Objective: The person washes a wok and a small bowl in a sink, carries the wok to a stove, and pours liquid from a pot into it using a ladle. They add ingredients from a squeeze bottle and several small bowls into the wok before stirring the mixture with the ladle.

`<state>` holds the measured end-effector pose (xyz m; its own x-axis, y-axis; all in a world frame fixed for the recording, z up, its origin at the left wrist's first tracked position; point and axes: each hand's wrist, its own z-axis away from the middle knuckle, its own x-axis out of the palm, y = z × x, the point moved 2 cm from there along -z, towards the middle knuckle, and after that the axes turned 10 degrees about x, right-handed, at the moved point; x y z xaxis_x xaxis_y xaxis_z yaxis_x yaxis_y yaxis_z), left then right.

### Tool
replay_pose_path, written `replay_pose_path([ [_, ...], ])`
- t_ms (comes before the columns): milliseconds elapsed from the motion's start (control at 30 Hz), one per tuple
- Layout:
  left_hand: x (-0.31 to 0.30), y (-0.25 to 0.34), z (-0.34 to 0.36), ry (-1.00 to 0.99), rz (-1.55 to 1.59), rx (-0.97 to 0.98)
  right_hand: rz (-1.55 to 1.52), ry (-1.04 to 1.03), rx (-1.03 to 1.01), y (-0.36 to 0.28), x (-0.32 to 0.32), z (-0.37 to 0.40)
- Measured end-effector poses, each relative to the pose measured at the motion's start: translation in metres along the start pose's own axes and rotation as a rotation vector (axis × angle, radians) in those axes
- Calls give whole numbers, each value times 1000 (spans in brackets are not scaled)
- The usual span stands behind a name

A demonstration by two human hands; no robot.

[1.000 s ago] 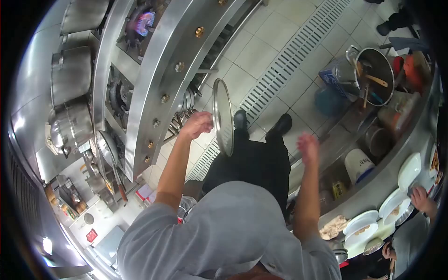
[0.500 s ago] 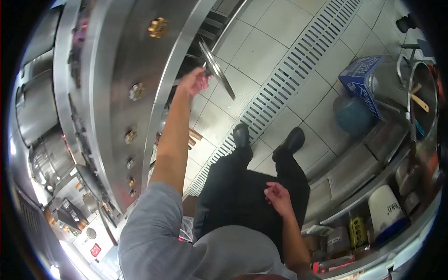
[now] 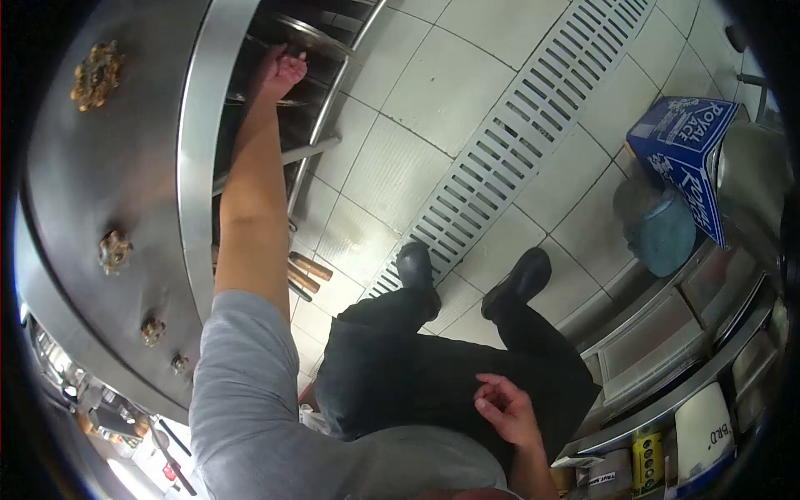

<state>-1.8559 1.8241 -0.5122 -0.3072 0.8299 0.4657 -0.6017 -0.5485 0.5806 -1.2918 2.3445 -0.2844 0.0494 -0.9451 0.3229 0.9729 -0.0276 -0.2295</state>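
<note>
My left hand (image 3: 285, 73) reaches into the rack under the steel stove front, its fingers curled at the underside of a round metal lid (image 3: 312, 36). The grip looks closed on the lid's dark knob, though the contact is partly hidden. The lid lies tilted, partly inside the rack (image 3: 340, 83) and behind its rails. My right hand (image 3: 508, 410) hovers over my dark apron (image 3: 417, 367), loosely curled with the thumb apart and holding nothing.
Corroded knobs (image 3: 97, 77) stick out from the stove front at left. Wooden handles (image 3: 308, 268) jut from the lower rack. A slotted drain (image 3: 508, 137) crosses the tiled floor. At right stand a blue box (image 3: 683, 146) and a counter shelf with a yellow container (image 3: 647, 462).
My left hand has carried the lid away from me and leftward, from above the floor into the rack. The view has shifted closer to the stove front. My right hand stays over the apron.
</note>
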Motion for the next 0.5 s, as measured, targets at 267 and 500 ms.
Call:
replay_pose_path([
  [267, -31, 20, -34, 141, -68, 284, 64, -4, -18, -13, 3, -6],
  [500, 8, -35, 19, 432, -390, 369, 69, 10, -111, -15, 6, -11],
])
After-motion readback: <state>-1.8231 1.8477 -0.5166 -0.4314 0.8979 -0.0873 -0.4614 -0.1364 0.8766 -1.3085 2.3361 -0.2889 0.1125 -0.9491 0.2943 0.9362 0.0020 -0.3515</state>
